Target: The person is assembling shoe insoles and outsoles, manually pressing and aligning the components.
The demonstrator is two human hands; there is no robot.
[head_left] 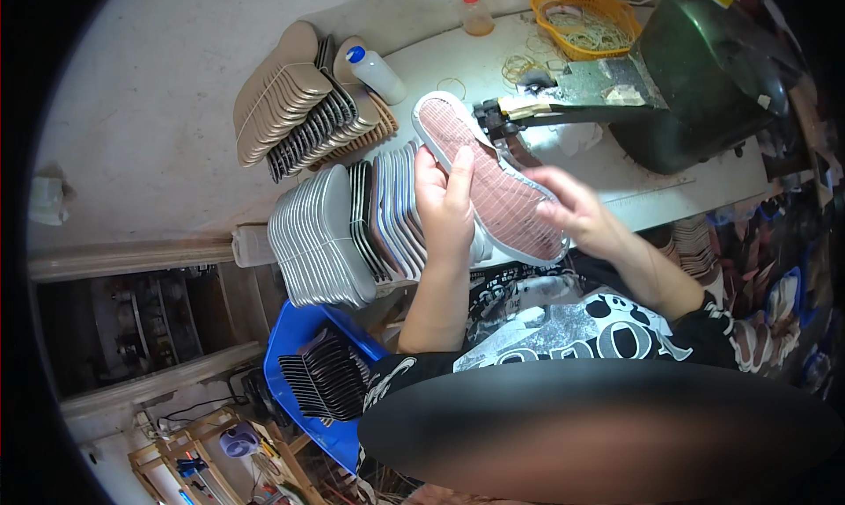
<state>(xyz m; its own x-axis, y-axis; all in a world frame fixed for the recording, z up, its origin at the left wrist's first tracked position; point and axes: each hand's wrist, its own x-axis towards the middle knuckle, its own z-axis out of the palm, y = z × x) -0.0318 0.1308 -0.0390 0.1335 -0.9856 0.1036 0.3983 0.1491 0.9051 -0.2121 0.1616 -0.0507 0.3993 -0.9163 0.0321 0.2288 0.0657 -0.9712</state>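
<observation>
A shoe sole [515,197] with a pink, grid-patterned face and a whitish rim is held slanted above the front of the table. My left hand [451,197] grips its left edge, thumb laid over the pink face. At the lower right edge, my right hand [576,210] is closed on the rim, its fingers slightly blurred. A narrow strip runs along the sole's upper right edge, close to the head of a dark green machine [497,118]. Left of my left hand stand packed rows of grey and white soles [321,237] and dark and blue-edged ones [396,201].
Tied bundles of beige soles [282,91] lie farther back, beside a blue-capped bottle [377,74]. A yellow basket of rubber bands [539,12] and a red-tipped bottle [476,17] are at the back. A blue bin [286,355] holding dark soles stands lower left.
</observation>
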